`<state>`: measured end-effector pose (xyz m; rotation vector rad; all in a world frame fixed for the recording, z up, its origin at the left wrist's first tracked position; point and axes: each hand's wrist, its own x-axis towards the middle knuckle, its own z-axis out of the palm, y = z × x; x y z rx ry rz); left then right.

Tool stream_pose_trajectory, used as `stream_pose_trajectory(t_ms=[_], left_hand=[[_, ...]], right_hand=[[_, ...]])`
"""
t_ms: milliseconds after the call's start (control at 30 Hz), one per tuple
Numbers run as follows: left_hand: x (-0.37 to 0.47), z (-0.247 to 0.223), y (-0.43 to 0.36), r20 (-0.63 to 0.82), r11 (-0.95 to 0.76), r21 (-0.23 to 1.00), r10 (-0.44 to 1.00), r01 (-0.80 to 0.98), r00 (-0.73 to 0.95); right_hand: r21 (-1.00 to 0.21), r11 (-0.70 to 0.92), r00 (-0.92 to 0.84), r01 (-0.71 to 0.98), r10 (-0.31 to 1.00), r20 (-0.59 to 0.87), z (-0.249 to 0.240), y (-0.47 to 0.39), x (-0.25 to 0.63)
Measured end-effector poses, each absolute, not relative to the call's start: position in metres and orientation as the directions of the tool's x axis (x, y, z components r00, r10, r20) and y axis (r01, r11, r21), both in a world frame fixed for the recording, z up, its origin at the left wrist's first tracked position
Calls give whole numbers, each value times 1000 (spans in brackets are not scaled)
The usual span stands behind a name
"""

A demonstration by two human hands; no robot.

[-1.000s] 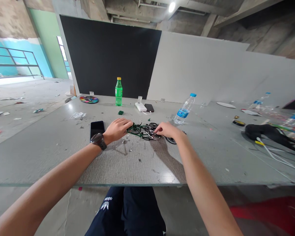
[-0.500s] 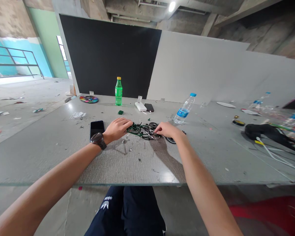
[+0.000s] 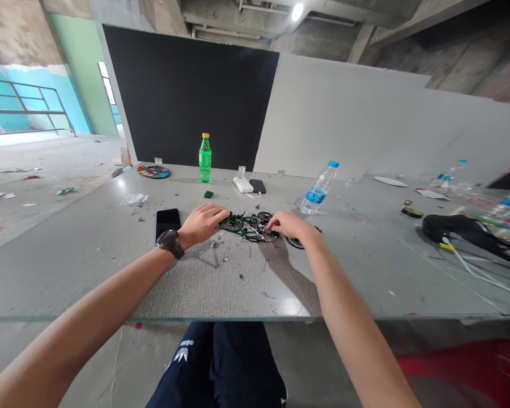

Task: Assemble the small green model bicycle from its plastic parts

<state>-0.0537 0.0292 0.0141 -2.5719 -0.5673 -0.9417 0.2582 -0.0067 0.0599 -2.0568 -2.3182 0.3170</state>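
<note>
Small dark green and black bicycle-like model parts [image 3: 250, 228] with spoked wheels lie on the grey table in front of me. My left hand [image 3: 204, 221], with a black watch on its wrist, is closed at the left end of the parts, its fingertips on the green frame. At the right side of the parts my right hand [image 3: 287, 223] has its fingers pinched together; what is between them is too small to make out. Another small wheel [image 3: 295, 242] lies partly hidden beneath my right wrist.
Behind the parts stand a green bottle [image 3: 204, 160] and a tilted water bottle [image 3: 317, 190]. A phone [image 3: 168, 220] lies by my left wrist, a power bank [image 3: 243, 184] further back. Tape [image 3: 412, 212] and a black strap-like object [image 3: 446, 225] lie right.
</note>
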Motion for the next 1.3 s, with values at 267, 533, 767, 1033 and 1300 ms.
stream_pose_trajectory(t_ms=[267, 533, 767, 1033, 1300], left_hand=[[-53, 14, 29, 670, -858, -182, 249, 480, 699], [-53, 13, 30, 665, -858, -189, 246, 478, 705], [-52, 14, 28, 673, -853, -192, 245, 485, 698], [-52, 15, 27, 672, -857, -188, 244, 480, 699], [-52, 15, 28, 669, -855, -183, 253, 485, 699]], right_hand=[[-145, 98, -112, 985, 989, -92, 54, -1, 266], [-126, 106, -118, 986, 989, -94, 56, -3, 265], [-124, 108, -118, 986, 990, -82, 53, 0, 266], [-125, 92, -104, 988, 990, -90, 54, -1, 266], [-136, 81, -92, 987, 993, -80, 57, -5, 263]])
